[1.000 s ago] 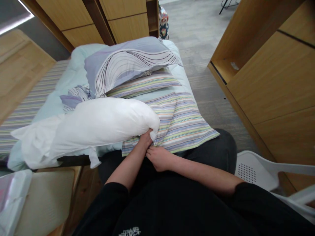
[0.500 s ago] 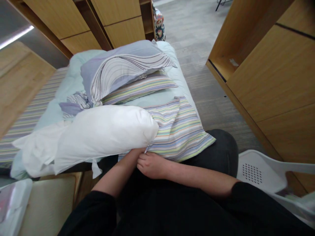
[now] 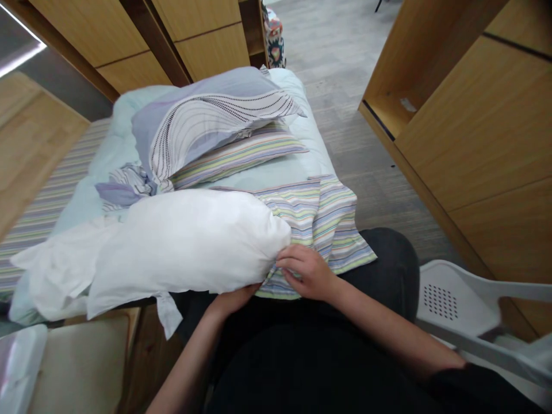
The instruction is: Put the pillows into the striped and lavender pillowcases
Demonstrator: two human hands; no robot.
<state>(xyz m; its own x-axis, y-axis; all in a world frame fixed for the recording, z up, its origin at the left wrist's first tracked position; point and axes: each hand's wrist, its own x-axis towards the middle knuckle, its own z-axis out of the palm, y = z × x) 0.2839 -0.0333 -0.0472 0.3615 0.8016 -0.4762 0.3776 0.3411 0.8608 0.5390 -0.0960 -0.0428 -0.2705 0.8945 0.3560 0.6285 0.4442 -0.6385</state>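
A plump white pillow (image 3: 185, 241) lies across my lap and the bed edge, its right end over a striped pillowcase (image 3: 340, 224). My right hand (image 3: 308, 273) touches the pillow's right end, with loosely bent fingers and the thumb apart from them. Beneath the pillow's lower edge is my left hand (image 3: 239, 299), its fingers hidden there. The pillowcase spreads to the right in folds, and one corner drapes over my right knee.
On the pale green quilt (image 3: 297, 167) lie a grey-purple patterned pillow (image 3: 224, 109) and a striped pillow (image 3: 241, 155). Crumpled white cloth (image 3: 64, 264) sits at left. A white chair (image 3: 448, 299) stands at right, near a wooden cabinet (image 3: 483, 155).
My right hand has moved right and up from beside my left wrist to the pillow's end. The pillow's right end has shifted slightly right over the pillowcase, whose folds have changed.
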